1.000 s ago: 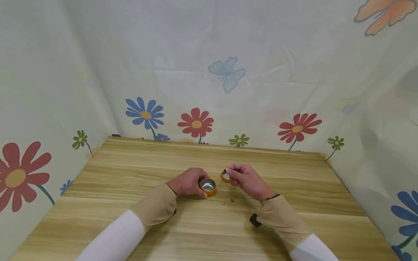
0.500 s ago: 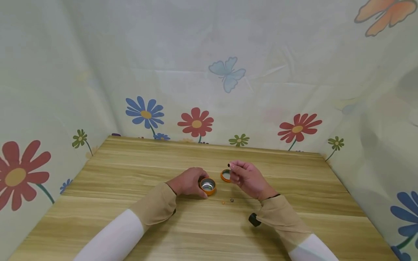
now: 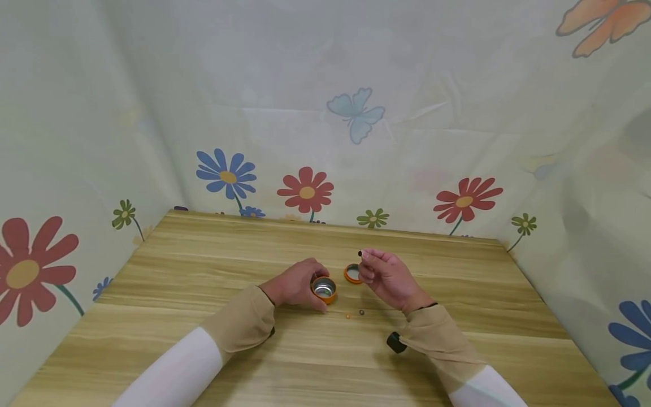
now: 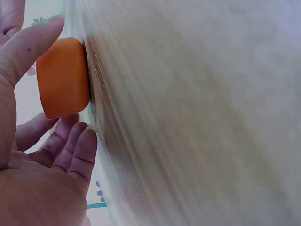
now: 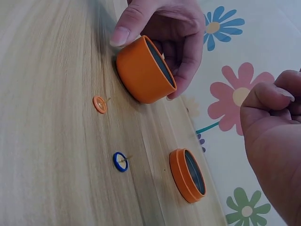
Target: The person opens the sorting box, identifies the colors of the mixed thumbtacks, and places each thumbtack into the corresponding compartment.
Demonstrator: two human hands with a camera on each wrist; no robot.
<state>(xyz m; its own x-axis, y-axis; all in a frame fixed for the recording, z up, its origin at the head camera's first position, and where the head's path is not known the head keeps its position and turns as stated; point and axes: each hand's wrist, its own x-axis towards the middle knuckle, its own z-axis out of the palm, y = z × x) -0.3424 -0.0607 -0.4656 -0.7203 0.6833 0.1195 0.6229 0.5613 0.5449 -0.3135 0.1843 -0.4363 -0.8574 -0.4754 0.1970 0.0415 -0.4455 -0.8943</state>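
Note:
An open orange tin (image 3: 324, 290) with a shiny metal inside stands upright on the table. My left hand (image 3: 296, 285) holds it from the left, the thumb on its near side and the fingers behind. Something small and green lies inside. My right hand (image 3: 389, 276), raised above the orange lid (image 3: 352, 274), pinches a small dark piece (image 3: 360, 254) between thumb and forefinger; its kind is too small to tell. The lid lies with its hollow side up. Nearer me lie an orange thumbtack (image 5: 100, 104) and a blue-rimmed thumbtack (image 5: 121, 161), both pins up.
The wood-grain table (image 3: 229, 249) runs back to a hanging cloth (image 3: 285, 130) printed with flowers and butterflies. This cloth also closes off both sides. A black wrist device (image 3: 396, 342) sticks out below the right sleeve.
My right hand has risen from the lid with the dark piece in its fingertips, uncovering more of the lid. My left hand and the tin have stayed nearly where they were.

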